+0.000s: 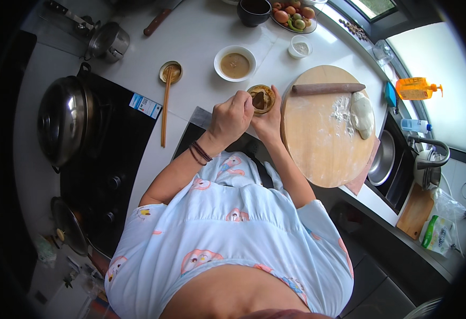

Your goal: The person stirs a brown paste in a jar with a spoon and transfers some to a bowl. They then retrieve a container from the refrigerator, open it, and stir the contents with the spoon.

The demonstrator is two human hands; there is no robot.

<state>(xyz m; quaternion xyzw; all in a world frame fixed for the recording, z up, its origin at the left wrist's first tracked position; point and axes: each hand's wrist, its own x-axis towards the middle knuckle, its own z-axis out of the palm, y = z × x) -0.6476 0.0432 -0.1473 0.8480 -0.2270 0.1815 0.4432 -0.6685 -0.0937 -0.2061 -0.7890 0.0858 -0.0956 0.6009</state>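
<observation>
My right hand [268, 124] is wrapped around a small jar [272, 104] from its right side, with the mouth tilted up toward me. Brown paste coats the inside of the jar, and a darker patch shows in its middle. My left hand [231, 117], with dark beaded bracelets at the wrist, is curled at the jar's left rim. Whether its fingers grip a utensil is hidden. Just beyond the jar stands a white bowl [235, 48] of light brown liquid. To the left, wooden chopsticks [164, 113] rest with one end on a paste-smeared jar lid [175, 67].
A round wooden board [312, 147] at right carries a rolling pin [328, 88], dough [362, 115] and scattered flour. A small tub [301, 55] of white powder and a vegetable plate [314, 28] stand behind. At left is a black cooktop [113, 151] with a lidded pot [63, 121]; a sink [382, 159] is far right.
</observation>
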